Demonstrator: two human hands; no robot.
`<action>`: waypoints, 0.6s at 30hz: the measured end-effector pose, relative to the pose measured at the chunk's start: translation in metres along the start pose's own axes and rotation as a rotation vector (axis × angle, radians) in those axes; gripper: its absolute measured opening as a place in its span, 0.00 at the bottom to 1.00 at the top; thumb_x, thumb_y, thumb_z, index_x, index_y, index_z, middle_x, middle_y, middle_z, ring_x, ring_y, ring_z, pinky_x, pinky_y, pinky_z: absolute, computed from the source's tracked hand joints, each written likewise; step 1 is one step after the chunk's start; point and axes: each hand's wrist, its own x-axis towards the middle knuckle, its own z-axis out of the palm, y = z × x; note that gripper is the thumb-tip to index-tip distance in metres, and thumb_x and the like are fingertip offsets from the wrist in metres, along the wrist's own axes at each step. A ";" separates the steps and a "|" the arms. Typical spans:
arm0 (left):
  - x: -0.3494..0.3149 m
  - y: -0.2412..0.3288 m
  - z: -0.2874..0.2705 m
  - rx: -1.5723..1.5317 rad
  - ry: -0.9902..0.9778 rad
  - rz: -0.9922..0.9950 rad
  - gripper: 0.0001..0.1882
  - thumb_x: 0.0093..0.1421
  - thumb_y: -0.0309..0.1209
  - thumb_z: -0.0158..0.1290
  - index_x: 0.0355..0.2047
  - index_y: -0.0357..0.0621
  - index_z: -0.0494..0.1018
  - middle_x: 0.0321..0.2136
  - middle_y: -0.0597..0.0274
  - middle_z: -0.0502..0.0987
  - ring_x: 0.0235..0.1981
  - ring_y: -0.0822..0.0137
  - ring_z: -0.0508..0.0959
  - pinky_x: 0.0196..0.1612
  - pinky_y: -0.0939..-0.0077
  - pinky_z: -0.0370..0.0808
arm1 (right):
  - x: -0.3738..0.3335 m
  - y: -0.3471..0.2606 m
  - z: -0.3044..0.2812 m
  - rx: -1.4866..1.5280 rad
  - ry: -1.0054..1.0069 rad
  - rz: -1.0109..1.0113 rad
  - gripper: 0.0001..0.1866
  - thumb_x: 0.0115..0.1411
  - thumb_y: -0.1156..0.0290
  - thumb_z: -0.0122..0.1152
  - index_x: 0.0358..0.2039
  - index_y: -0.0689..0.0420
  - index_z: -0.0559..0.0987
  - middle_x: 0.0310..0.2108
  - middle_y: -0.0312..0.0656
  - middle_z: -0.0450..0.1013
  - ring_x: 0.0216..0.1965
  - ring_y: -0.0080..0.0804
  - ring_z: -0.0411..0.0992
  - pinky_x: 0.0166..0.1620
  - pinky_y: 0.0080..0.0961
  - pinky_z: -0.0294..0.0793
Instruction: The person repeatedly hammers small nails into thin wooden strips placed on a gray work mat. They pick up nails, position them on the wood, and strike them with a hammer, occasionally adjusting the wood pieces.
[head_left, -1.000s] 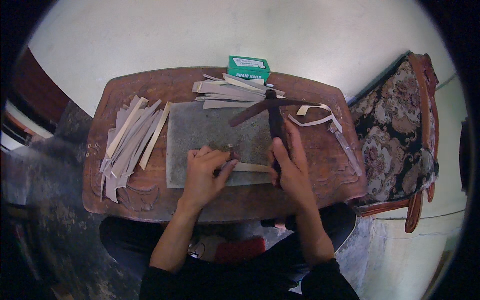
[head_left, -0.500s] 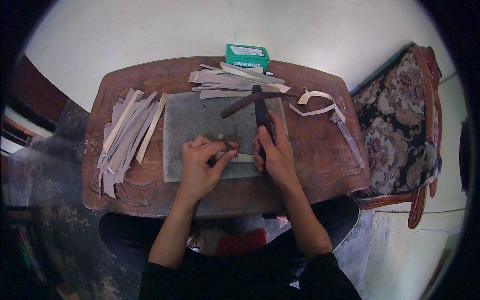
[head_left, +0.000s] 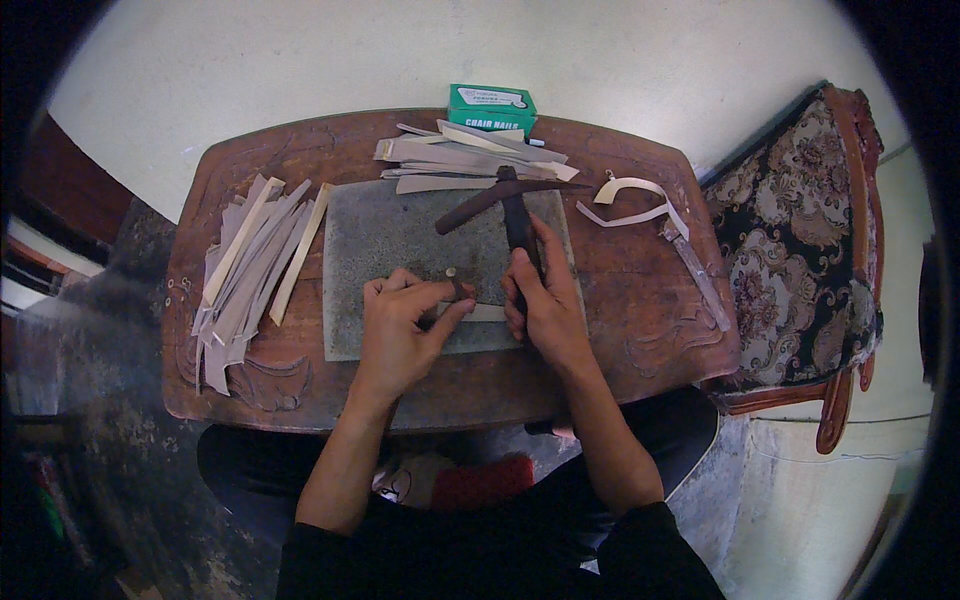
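My left hand is closed, its thumb and fingertips pinching a short dark metal punch with a pale round top. Under those fingertips, a narrow pale strip lies across the grey slab and runs toward my right hand. The punch's lower tip is hidden by the fingers. Wrapped round a dark handle, my right hand holds a hammer. Its long head, pointed at one end, is raised up and to the right of the punch, apart from it.
Loose grey and cream strips are heaped at the table's left, with another pile behind the slab. A green box stands at the back edge. To the right lie a curled pale strip and a clear narrow piece. A patterned chair adjoins the table.
The hammer's head has shifted slightly left. More of the punch's pale top shows above my left fingers, which keep their pinch. The whole view has moved a little.
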 end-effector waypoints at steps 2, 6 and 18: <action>0.000 0.001 0.001 0.014 0.004 0.026 0.08 0.57 0.36 0.65 0.36 0.51 0.85 0.28 0.69 0.84 0.31 0.68 0.73 0.45 0.68 0.59 | 0.000 0.000 0.000 -0.005 0.000 -0.001 0.27 0.74 0.60 0.48 0.70 0.46 0.57 0.23 0.30 0.63 0.18 0.15 0.59 0.18 0.17 0.60; 0.001 0.002 0.001 0.038 -0.001 0.078 0.08 0.57 0.36 0.65 0.37 0.51 0.84 0.29 0.70 0.83 0.32 0.67 0.74 0.45 0.67 0.59 | 0.000 -0.002 0.001 -0.013 0.002 0.009 0.27 0.74 0.60 0.48 0.70 0.46 0.57 0.23 0.30 0.63 0.18 0.15 0.59 0.18 0.17 0.60; 0.000 0.003 0.002 0.127 0.012 0.150 0.08 0.56 0.34 0.66 0.35 0.48 0.83 0.32 0.70 0.83 0.34 0.66 0.74 0.47 0.66 0.60 | -0.010 -0.025 -0.006 -0.082 0.087 0.058 0.28 0.72 0.62 0.52 0.70 0.49 0.61 0.32 0.34 0.69 0.23 0.18 0.64 0.24 0.18 0.66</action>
